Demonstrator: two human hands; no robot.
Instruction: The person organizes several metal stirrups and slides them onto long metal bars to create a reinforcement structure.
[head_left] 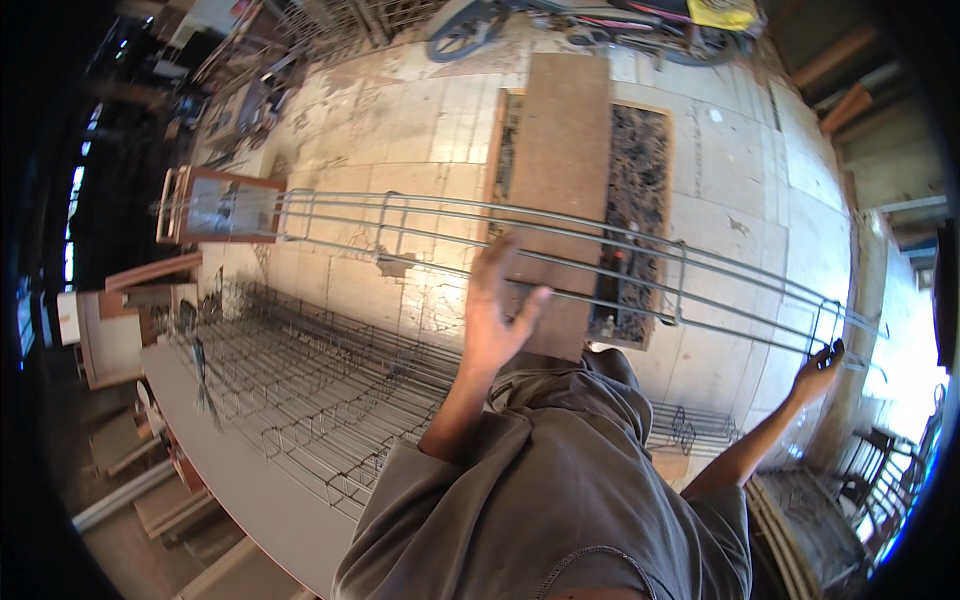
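Observation:
A long, narrow rebar cage (580, 268) of thin steel bars with rectangular stirrups stretches across in front of me. My left hand (495, 315) is at the near bars of its middle part, fingers extended and thumb spread apart; whether the palm touches a bar is hard to see. Over at the right end, my right hand (820, 376) is closed at a stirrup (822, 322) and the bar beside it. Its fingertips look dark and are partly hidden. Beneath the cage lies a brown wooden board (560, 130), running away from me.
Several finished-looking wire cages (330, 400) are stacked at my left on a grey surface (240, 480). A framed dark panel (640, 190) lies under the board. A glass-fronted wooden box (228, 207) stands by the cage's left end. A bicycle (600, 25) is at the far side.

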